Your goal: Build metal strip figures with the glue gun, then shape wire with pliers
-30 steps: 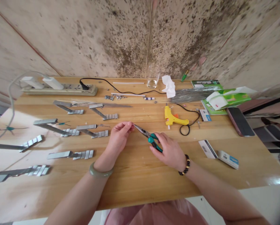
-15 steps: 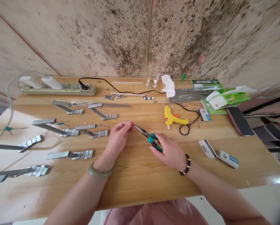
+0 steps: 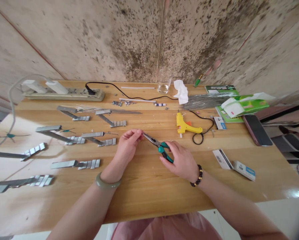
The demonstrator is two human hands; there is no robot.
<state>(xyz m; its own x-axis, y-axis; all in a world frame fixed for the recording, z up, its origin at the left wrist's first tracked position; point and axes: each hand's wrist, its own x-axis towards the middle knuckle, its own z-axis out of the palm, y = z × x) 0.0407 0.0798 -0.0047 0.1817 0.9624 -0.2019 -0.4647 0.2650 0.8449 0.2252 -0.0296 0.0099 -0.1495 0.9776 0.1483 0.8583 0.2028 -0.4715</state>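
Note:
My right hand is wrapped round the teal and black handles of long-nose pliers, whose jaws point left. At the tip of the jaws, my left hand is closed in a pinch. Whatever lies between its fingers is too small or hidden to name. Left of that hand stand several grey folded metal-like pieces with banded ends, one of them close by. A bundle of thin wires lies behind them.
A yellow glue gun lies right of the pliers, its cord running to a power strip. Behind are a glass, a crumpled tissue and a large wire bundle. At right are a phone and small boxes.
Both hands and the pliers hold nearly the same pose. The whole view has shifted very slightly; nothing was picked up or let go.

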